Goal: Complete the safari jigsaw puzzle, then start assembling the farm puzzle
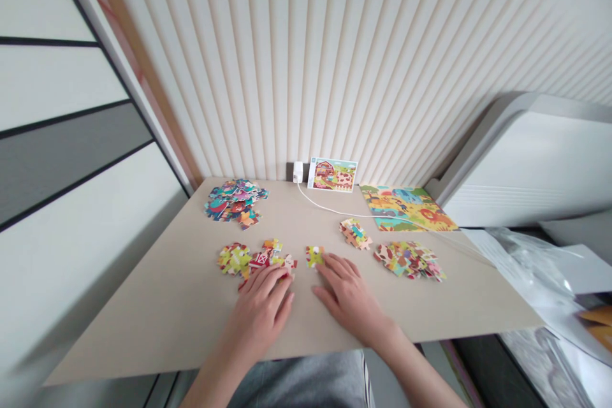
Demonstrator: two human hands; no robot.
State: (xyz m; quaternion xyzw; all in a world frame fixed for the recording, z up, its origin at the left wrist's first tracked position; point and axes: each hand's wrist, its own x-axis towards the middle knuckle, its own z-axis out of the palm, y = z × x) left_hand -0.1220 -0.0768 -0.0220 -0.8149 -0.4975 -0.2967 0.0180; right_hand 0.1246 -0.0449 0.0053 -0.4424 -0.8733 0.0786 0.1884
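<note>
**2 Open Hands at the Jigsaw Pieces**

In the head view, the left hand (261, 309) lies flat and open, fingertips on a pile of jigsaw pieces (270, 258) mid-worktop (143, 331). The right hand (347, 296), also open, rests just beside a single green piece (314, 256). An assembled puzzle (406, 207) lies toward the back right corner.

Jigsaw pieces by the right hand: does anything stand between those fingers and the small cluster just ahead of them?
Nothing visible does: the right hand's fingers appear to touch the small cluster of jigsaw pieces directly, with only the beige tabletop beneath them.
</note>
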